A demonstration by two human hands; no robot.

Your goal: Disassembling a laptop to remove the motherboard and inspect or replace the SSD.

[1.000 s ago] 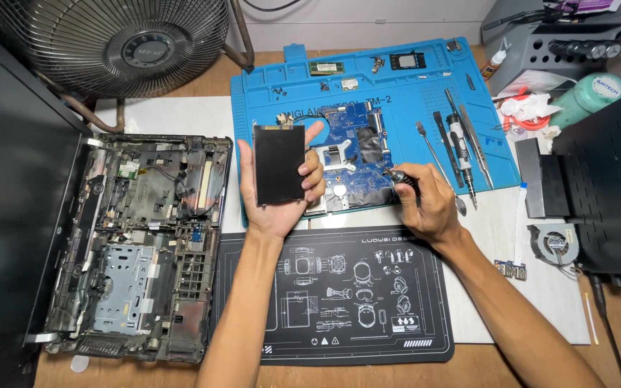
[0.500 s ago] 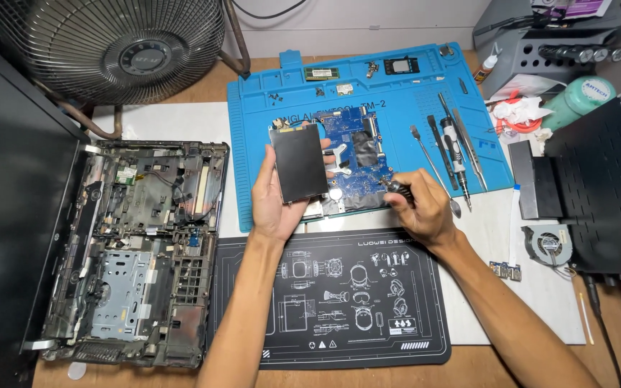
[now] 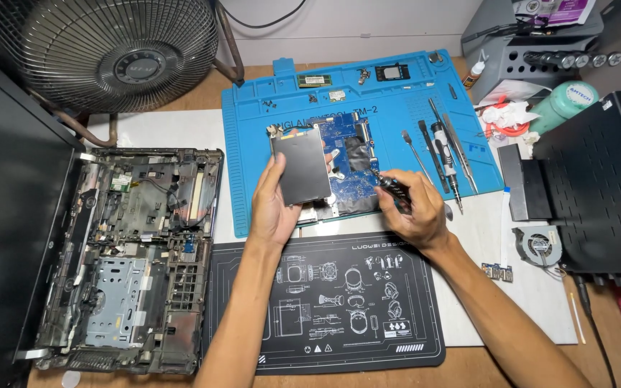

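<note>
Head view: left hand (image 3: 276,208) grips dark flat drive (image 3: 301,165), long axis running away from wrist, tilted up over blue board (image 3: 350,144). Right hand (image 3: 412,212) closed on screwdriver (image 3: 389,188), tip toward board, just right of drive.

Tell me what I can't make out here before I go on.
- Head view: board is partly hidden by the drive in the left hand.
- Screwdriver tip: too small to see.
- Its handle: hidden inside the right hand.
- Laptop base: lid side cut off by the left edge.
</note>
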